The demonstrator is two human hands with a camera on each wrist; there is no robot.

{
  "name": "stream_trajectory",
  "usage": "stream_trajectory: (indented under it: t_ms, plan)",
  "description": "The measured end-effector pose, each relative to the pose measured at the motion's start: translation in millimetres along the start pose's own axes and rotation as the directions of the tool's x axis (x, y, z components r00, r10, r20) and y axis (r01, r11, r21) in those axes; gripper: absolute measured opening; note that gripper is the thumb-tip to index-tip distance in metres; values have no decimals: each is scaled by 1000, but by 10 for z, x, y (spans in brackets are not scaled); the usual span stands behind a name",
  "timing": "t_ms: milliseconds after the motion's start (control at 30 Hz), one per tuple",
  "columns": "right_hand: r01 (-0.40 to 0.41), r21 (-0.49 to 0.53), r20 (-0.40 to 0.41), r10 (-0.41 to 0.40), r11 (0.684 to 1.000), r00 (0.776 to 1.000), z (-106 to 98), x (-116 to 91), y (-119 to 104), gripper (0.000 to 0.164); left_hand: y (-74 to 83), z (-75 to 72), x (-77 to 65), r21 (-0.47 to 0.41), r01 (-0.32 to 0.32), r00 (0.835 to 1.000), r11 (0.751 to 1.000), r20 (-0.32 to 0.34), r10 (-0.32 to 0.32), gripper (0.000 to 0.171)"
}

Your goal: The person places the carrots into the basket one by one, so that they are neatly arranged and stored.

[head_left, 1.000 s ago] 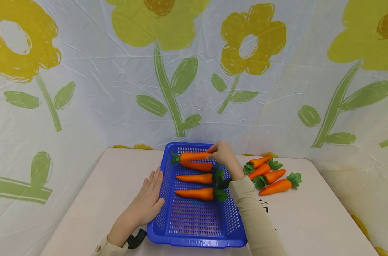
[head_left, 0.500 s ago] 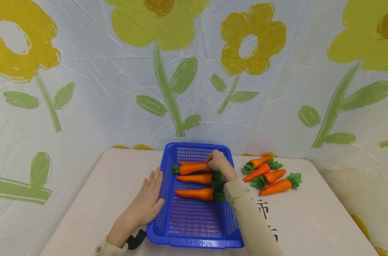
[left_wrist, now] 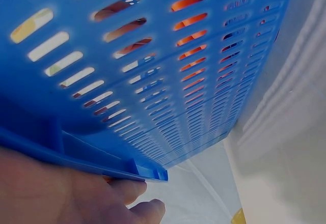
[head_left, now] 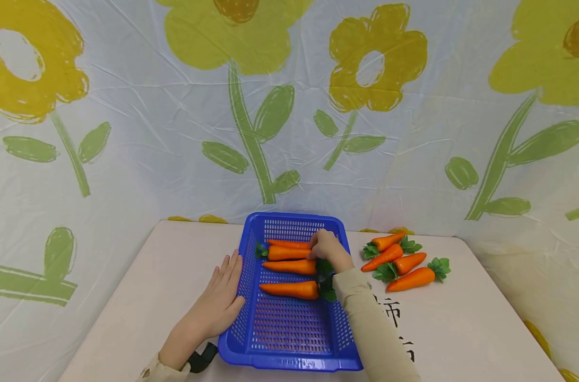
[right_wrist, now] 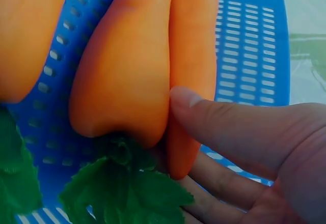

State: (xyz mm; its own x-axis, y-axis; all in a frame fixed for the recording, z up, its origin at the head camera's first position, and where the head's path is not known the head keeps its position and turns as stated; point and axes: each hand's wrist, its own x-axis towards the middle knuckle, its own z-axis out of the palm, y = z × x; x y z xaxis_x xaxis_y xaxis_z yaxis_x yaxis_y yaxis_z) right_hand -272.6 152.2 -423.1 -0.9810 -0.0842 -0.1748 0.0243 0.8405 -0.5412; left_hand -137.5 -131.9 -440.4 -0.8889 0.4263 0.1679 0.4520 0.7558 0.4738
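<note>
With thumb and fingers my right hand (head_left: pixel 328 249) pinches the tapered end of an orange carrot (head_left: pixel 289 252), its leafy end pointing left, inside a blue slotted basket (head_left: pixel 289 362). The right wrist view has the thumb on the held carrot's (right_wrist: pixel 193 56) near side, with fingers behind. A wider carrot (right_wrist: pixel 127 66) lies directly alongside. The head view shows a strip of another carrot (head_left: pixel 289 244) just behind the held one. Nearer lie two more carrots, one at the middle (head_left: pixel 289 266) and one in front (head_left: pixel 289 289). My left hand (head_left: pixel 217 302), fingers straight, rests along the basket's left rim.
On the pale table (head_left: pixel 165 276), right of the basket, several carrots with green leaves lie together, the nearest carrot (head_left: pixel 411 279) among them. Dark characters (head_left: pixel 391 313) mark the tabletop by my right sleeve (head_left: pixel 370 318). A flower-printed cloth (head_left: pixel 308 180) hangs behind the table.
My right hand has brought the held carrot from the basket's far end toward me and lowered it among the others. My left hand stays at the rim.
</note>
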Motion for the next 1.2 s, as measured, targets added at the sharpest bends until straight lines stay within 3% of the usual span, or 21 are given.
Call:
stream_trajectory:
  t_ms: [233, 767, 1200]
  plan:
    - [-16, -36, -13, 16, 999, 1000, 14, 1, -12, 19, 11, -8, -8, 5, 2, 1000, 1000, 2, -2, 78]
    - [30, -112, -37, -34, 993, 999, 38, 3, -30, 11, 7, -23, -23, -3, 5, 1000, 1000, 2, -5, 78]
    - [48, -111, -60, -55, 993, 997, 50, -25, -35, 10, -8, 4, -30, 5, 0, 1000, 1000, -6, 0, 78]
